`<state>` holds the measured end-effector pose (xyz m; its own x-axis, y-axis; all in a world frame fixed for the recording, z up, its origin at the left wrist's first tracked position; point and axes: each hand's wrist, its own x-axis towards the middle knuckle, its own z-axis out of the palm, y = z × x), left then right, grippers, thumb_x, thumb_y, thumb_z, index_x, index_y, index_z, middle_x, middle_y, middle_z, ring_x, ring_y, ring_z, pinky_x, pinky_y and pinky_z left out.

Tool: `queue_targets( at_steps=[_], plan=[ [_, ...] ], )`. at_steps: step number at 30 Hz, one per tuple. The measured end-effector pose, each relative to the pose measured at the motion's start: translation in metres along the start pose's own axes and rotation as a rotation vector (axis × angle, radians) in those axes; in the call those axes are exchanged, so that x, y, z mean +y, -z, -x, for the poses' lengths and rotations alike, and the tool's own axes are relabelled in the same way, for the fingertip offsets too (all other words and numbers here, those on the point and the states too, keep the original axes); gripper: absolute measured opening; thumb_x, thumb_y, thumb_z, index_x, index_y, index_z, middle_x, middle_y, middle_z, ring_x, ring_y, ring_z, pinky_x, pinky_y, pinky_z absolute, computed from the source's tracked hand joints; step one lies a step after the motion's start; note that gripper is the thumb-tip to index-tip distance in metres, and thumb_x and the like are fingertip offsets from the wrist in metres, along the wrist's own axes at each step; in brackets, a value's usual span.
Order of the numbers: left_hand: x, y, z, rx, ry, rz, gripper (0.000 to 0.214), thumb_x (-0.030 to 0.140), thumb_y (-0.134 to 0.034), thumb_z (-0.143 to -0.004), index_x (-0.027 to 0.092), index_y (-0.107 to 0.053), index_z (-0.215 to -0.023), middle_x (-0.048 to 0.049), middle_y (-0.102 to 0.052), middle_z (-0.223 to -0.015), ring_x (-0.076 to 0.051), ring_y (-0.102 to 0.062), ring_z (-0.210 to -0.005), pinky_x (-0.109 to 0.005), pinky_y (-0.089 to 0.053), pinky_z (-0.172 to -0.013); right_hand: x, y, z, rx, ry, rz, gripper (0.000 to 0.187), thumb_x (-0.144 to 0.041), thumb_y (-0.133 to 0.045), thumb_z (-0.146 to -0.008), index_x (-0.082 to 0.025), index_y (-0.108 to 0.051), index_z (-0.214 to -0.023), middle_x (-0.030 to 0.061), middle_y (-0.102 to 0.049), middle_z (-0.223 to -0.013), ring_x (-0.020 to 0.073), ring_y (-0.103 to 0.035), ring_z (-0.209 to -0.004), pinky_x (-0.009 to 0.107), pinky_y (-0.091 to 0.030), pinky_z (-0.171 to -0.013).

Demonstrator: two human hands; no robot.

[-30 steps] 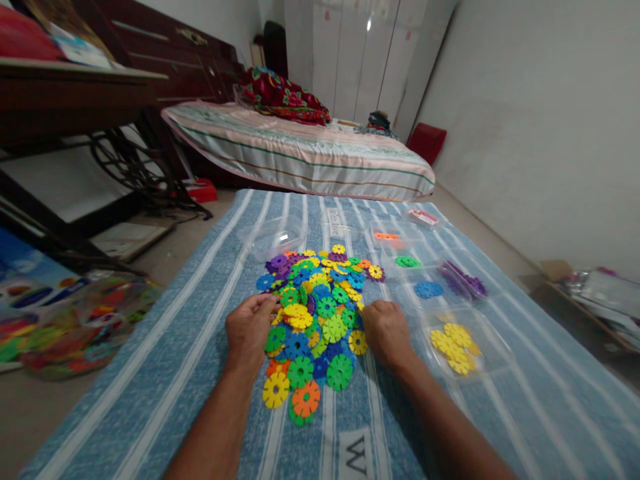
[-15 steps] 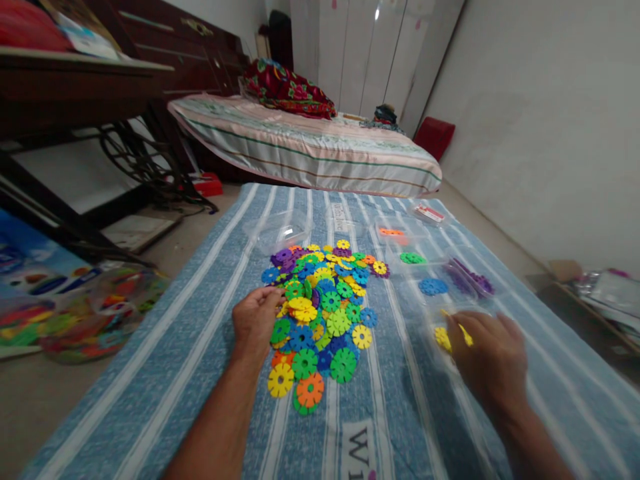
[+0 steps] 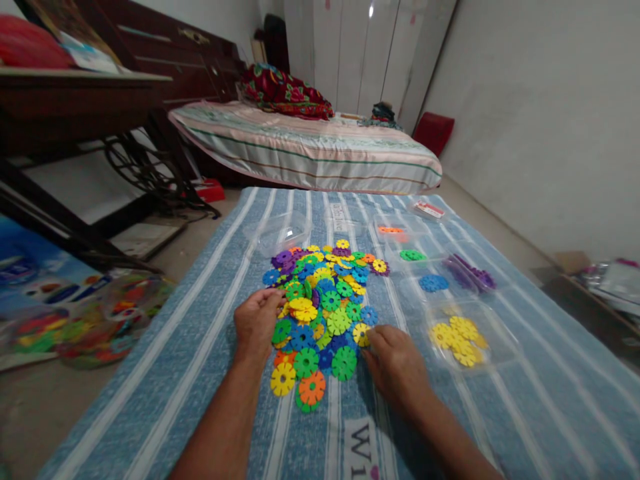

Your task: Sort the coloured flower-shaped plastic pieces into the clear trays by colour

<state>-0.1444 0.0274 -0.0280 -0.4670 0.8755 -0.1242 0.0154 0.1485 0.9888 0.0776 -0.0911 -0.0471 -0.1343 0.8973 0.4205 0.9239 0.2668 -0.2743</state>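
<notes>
A heap of flat plastic snowflake discs (image 3: 323,303) in yellow, green, blue, orange and purple lies on a blue striped mat (image 3: 200,333). My left hand (image 3: 256,321) rests curled at the heap's left edge, fingertips among the discs. My right hand (image 3: 395,363) is at the heap's lower right with its fingers bent onto a yellow disc (image 3: 361,333). To the right, a clear container (image 3: 500,330) holds several yellow discs (image 3: 457,333).
Clear containers hold orange discs (image 3: 389,231), green discs (image 3: 413,255), blue discs (image 3: 433,283) and purple discs (image 3: 470,273). An empty clear tub (image 3: 277,231) stands behind the heap. A bed (image 3: 310,143) lies beyond, a bag of toys (image 3: 95,317) and a dark table (image 3: 75,100) at left.
My right hand went from the heap to the yellow-disc container, then came back to the heap's lower right edge. My left hand stayed at the heap's left side.
</notes>
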Motion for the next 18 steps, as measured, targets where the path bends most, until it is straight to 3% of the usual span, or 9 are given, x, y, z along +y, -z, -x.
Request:
queue_targets(
  at_steps=[7,13,18],
  plan=[
    [0.001,0.0,0.001,-0.01,0.012,-0.002,0.028,0.04,-0.066,-0.055,0.016,-0.067,-0.07,-0.0002,-0.066,-0.061,-0.014,-0.058,-0.058,-0.024,-0.044,-0.055,-0.001,-0.017,-0.004,0.004,-0.078,0.082,0.018,-0.025,-0.063,-0.085,-0.015,-0.063,-0.1,0.0138,-0.062,-0.107,0.0282,-0.055,-0.104,0.041,-0.046,-0.088],
    [0.003,0.0,0.001,-0.002,0.004,-0.029,0.029,0.041,-0.065,-0.055,0.017,-0.068,-0.07,0.0003,-0.065,-0.061,-0.014,-0.057,-0.057,-0.025,-0.044,-0.057,0.0,-0.022,-0.004,0.058,-0.039,0.096,0.011,-0.025,-0.055,-0.09,-0.017,-0.063,-0.09,0.0116,-0.062,-0.096,0.0268,-0.055,-0.095,0.04,-0.047,-0.082],
    [0.0,0.0,-0.002,-0.011,-0.003,-0.025,0.029,0.041,-0.066,-0.054,0.017,-0.068,-0.07,-0.0003,-0.066,-0.061,-0.014,-0.058,-0.057,-0.025,-0.044,-0.056,0.0,-0.019,-0.005,0.194,0.032,0.051,0.022,-0.016,-0.044,-0.095,-0.019,-0.063,-0.085,0.0089,-0.062,-0.087,0.0219,-0.057,-0.089,0.035,-0.047,-0.079]
  ],
)
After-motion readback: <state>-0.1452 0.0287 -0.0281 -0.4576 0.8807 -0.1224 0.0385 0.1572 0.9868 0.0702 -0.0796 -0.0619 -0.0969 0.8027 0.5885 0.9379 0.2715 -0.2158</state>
